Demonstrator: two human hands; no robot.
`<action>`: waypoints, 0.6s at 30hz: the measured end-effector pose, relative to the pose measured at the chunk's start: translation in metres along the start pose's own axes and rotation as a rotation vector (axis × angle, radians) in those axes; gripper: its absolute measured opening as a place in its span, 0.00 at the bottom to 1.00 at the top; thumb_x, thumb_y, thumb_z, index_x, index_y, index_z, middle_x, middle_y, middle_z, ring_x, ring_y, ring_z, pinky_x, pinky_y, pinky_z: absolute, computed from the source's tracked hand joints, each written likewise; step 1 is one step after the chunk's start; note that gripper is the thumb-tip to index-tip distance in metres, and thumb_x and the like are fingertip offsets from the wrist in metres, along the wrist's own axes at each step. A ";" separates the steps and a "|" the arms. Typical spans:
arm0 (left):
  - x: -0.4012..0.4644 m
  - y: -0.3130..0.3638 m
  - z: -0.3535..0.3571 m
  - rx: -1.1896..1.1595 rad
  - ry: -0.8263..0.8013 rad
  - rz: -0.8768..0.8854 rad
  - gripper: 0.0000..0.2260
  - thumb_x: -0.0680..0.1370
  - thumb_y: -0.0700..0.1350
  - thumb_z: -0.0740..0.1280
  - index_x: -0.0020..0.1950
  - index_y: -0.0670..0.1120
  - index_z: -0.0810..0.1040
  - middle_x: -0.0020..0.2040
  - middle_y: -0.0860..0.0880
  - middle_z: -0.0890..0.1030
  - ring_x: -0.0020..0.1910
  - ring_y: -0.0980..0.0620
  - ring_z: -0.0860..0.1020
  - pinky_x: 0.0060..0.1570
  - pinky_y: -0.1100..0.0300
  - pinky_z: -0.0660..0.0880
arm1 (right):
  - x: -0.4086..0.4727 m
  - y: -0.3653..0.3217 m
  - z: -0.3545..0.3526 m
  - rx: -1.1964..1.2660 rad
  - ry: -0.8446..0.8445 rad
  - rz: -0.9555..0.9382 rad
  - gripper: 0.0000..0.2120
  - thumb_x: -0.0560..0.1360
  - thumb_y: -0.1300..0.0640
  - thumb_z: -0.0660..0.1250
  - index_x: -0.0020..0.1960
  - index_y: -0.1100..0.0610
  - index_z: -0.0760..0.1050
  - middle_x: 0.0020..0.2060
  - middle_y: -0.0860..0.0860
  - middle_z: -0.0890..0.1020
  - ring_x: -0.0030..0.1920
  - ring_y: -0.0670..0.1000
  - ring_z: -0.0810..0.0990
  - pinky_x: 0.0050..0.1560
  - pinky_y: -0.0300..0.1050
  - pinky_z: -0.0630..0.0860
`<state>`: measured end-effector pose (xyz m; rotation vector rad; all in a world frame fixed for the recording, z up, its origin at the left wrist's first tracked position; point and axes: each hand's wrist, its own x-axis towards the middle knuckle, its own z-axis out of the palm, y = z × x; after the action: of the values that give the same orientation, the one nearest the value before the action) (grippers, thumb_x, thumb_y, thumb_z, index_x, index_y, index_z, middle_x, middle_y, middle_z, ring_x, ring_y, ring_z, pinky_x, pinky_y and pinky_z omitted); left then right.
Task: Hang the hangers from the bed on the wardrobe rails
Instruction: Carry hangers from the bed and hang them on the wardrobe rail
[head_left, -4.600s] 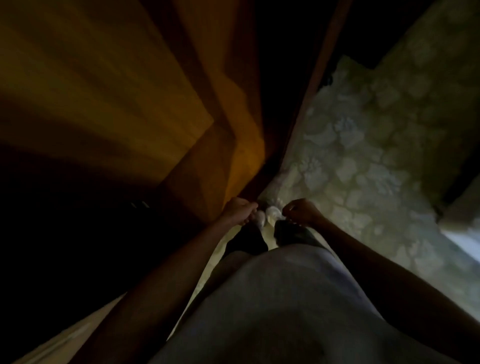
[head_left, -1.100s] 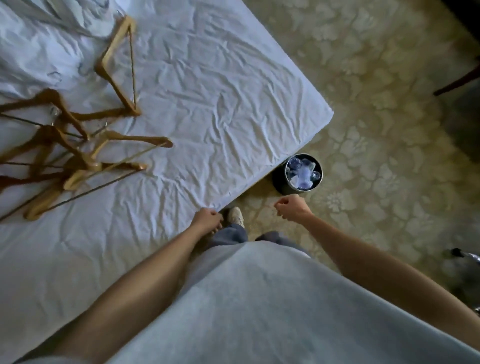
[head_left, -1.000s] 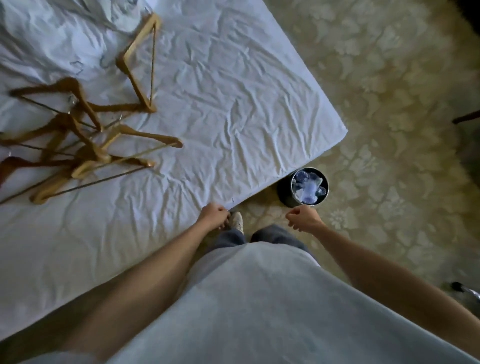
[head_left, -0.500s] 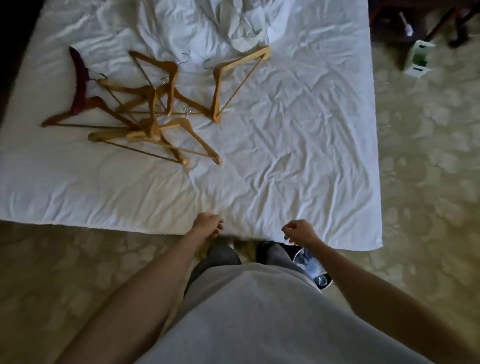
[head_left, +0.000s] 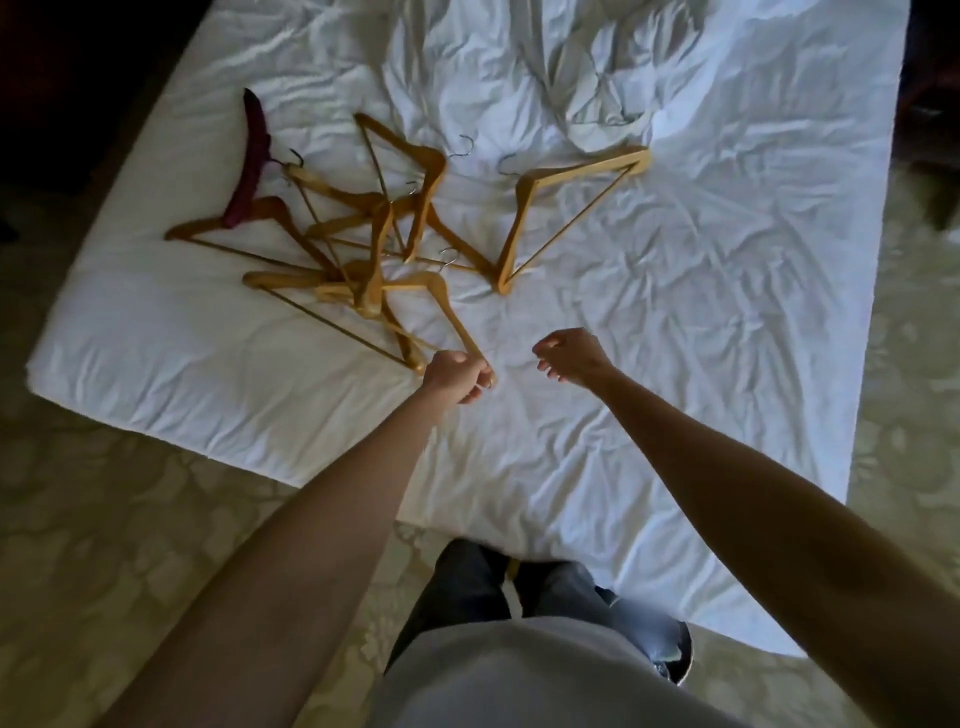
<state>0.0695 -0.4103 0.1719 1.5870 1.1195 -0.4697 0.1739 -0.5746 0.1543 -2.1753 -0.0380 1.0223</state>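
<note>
Several wooden hangers (head_left: 374, 244) lie tangled on the left half of the white bed (head_left: 701, 312). One lighter wooden hanger (head_left: 524, 208) lies apart to their right, and a dark red padded hanger (head_left: 253, 156) rests at the pile's far left. My left hand (head_left: 454, 382) is curled into a fist at the near tip of the closest hanger (head_left: 452, 312), with its fingers around that end. About a hand's width to the right, my right hand (head_left: 569, 358) hovers over bare sheet, fingers loosely curled and holding nothing.
Crumpled white bedding (head_left: 597, 67) is bunched at the far end of the bed. Patterned carpet (head_left: 130, 519) surrounds the bed. A small dark bin (head_left: 675, 654) peeks out by my right leg at the bed's near corner.
I turned from the dark wardrobe to the bed and stepped up to its near edge. Both arms have reached out over the sheet, and the left hand has arrived at the closest hanger's tip.
</note>
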 end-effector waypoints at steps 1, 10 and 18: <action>0.014 0.004 -0.001 -0.012 0.005 -0.022 0.06 0.78 0.42 0.68 0.43 0.42 0.81 0.34 0.48 0.82 0.27 0.53 0.77 0.22 0.66 0.73 | 0.016 -0.006 0.002 -0.006 -0.004 0.003 0.07 0.76 0.57 0.67 0.46 0.57 0.84 0.34 0.51 0.85 0.32 0.49 0.81 0.29 0.36 0.75; 0.169 0.002 -0.003 0.139 0.120 -0.120 0.15 0.79 0.47 0.62 0.40 0.40 0.83 0.45 0.39 0.86 0.46 0.40 0.85 0.50 0.49 0.83 | 0.177 -0.027 0.031 -0.103 0.026 0.030 0.09 0.75 0.56 0.66 0.48 0.57 0.85 0.41 0.54 0.87 0.40 0.51 0.85 0.50 0.50 0.83; 0.242 0.023 -0.020 0.269 0.474 0.009 0.14 0.81 0.48 0.63 0.56 0.41 0.82 0.55 0.41 0.84 0.58 0.41 0.80 0.54 0.53 0.75 | 0.273 -0.053 0.039 -0.170 0.266 0.016 0.14 0.74 0.52 0.71 0.57 0.56 0.81 0.54 0.56 0.84 0.58 0.57 0.81 0.55 0.48 0.77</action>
<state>0.1993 -0.2912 0.0037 2.0045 1.4466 -0.2470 0.3481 -0.4276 -0.0092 -2.4541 0.0169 0.7532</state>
